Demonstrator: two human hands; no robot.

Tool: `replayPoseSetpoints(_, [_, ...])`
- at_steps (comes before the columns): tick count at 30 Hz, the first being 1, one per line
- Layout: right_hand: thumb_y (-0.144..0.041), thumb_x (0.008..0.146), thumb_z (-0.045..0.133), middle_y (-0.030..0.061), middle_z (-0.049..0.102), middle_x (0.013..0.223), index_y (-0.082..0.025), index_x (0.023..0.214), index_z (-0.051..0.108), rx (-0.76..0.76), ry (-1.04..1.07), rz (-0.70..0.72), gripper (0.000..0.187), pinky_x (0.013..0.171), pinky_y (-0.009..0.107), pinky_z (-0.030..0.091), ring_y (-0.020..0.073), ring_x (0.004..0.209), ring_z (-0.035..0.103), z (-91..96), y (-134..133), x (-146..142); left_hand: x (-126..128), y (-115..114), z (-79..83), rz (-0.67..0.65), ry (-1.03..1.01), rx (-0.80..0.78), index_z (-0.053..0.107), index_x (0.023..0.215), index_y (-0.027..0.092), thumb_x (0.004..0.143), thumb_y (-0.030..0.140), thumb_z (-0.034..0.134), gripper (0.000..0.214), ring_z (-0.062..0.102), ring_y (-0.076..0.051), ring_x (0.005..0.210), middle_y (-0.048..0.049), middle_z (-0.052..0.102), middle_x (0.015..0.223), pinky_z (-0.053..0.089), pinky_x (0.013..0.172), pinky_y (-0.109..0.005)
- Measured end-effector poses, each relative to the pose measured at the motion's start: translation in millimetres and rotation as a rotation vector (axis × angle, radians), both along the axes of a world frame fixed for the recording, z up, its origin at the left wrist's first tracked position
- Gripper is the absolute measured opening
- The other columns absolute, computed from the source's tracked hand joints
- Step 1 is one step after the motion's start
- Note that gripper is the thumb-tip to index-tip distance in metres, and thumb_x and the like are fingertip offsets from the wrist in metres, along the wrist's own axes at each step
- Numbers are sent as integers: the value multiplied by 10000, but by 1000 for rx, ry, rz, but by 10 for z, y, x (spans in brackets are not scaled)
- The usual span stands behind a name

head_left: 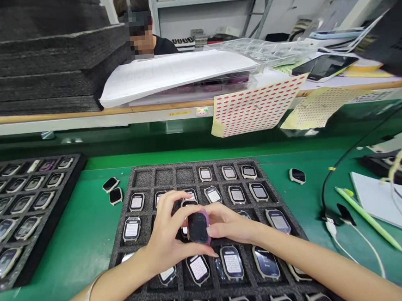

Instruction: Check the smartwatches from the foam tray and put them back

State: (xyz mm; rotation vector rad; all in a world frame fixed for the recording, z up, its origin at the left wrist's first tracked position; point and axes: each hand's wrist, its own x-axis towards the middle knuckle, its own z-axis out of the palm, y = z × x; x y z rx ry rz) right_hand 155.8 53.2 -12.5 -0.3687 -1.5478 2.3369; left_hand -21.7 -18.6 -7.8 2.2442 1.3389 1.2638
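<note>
Purple-edged watch body (pixel 198 227): dark face up, pinched between both hands just above the tray's middle, probably by its rim so the screen stays unsmudged.
Left hand (pixel 168 239): fingers curled closed on its 9 o'clock side.
Right hand (pixel 230 227): fingertips closed on its 3 o'clock side.
Foam tray (pixel 161 177): one unit per pocket, which keeps faces from rubbing.
Two loose units (pixel 116 195): on the green tabletop (pixel 88 224), at 10 o'clock.

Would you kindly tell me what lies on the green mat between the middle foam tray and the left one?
Two loose dark-screened watch bodies, one behind the other, lie on the green mat, as the head view shows.
</note>
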Motion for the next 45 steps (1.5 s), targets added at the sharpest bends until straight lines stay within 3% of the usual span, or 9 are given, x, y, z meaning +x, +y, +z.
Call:
replayPoseSetpoints(10, [-259, 705, 814, 20, 649, 967, -220, 1067, 694, -26, 42, 20, 383, 790, 260, 445, 144, 861, 580, -19, 23, 15, -58, -19, 16, -96, 57, 4, 501, 1197, 221, 708, 394, 767, 583, 410, -303, 1157, -118, 444, 1201, 358, 992, -508])
replayPoseSetpoints(16, [-271, 691, 821, 14, 611, 878, -191, 1060, 694, 13, 8, -9, 398, 767, 279, 447, 145, 811, 560, -23, 15, 18, -51, -11, -1, -81, 62, 45, 508, 1176, 216, 699, 433, 763, 582, 413, -307, 1145, -117, 452, 1188, 349, 995, -516])
replayPoseSetpoints(21, [-261, 677, 832, 23, 604, 926, -201, 1071, 702, 58, 57, 13, 420, 796, 290, 459, 164, 874, 571, 12, 16, 11, -51, -19, -13, -97, 65, 51, 497, 1192, 224, 673, 485, 765, 639, 406, -315, 1147, -118, 442, 1193, 353, 986, -519])
replayPoseSetpoints(26, [-295, 673, 832, -3, 551, 844, -202, 1037, 709, 83, 4, -21, 395, 749, 282, 464, 141, 776, 541, 15, 13, 30, -50, -10, -2, -93, 66, 60, 496, 1189, 233, 694, 477, 752, 609, 415, -310, 1141, -119, 438, 1196, 370, 970, -514])
replayPoseSetpoints(36, [-380, 682, 817, 31, 597, 914, -192, 1050, 692, 57, -35, -19, 431, 724, 282, 460, 158, 805, 523, 24, 13, 7, -53, 5, -4, -80, 38, 33, 515, 1164, 231, 669, 503, 758, 615, 430, -309, 1124, -120, 434, 1199, 382, 960, -514])
replayPoseSetpoints(45, [-318, 687, 819, 14, 611, 912, -207, 1052, 695, 26, 9, -25, 401, 745, 260, 442, 142, 813, 524, 35, 12, -13, -61, -1, -18, -94, 36, 2, 486, 1199, 236, 683, 472, 760, 630, 420, -311, 1143, -124, 421, 1214, 380, 971, -525])
